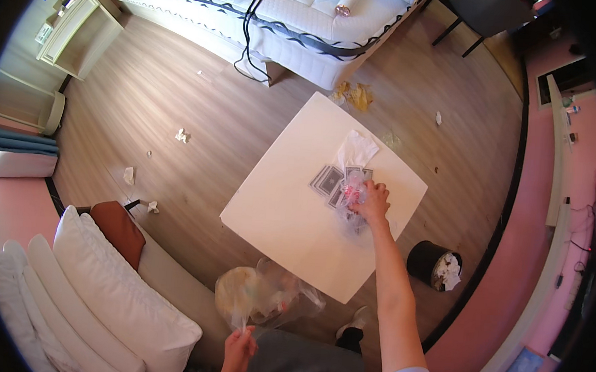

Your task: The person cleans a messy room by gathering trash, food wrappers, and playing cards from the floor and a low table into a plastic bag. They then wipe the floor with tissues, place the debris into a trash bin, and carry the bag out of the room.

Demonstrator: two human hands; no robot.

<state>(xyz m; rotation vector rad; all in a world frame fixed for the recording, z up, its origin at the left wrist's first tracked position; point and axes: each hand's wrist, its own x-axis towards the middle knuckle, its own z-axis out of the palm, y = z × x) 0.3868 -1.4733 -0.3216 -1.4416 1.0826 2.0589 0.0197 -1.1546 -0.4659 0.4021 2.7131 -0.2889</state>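
My right hand (373,203) reaches over the white table (282,185) with its fingers closed on a crumpled clear plastic bag (353,184) that has red print. Beneath and beside that bag lie grey-backed playing cards (326,180), partly covered by it. A white paper tissue (357,148) rests just beyond the cards. Low in the picture, my left hand (240,343) grips the gathered top of a larger transparent plastic bag (270,297). This bag hangs by the table's near edge. A round yellowish thing shows through its film, too blurred to name.
A black waste bin (424,263) filled with crumpled tissues leans right of the table. Yellow plastic film (360,96) and scraps of tissue (182,135) litter the wooden floor. A sofa with white pillows (123,282) stands left; a mattress (308,20) with a black cable (247,29) lies ahead.
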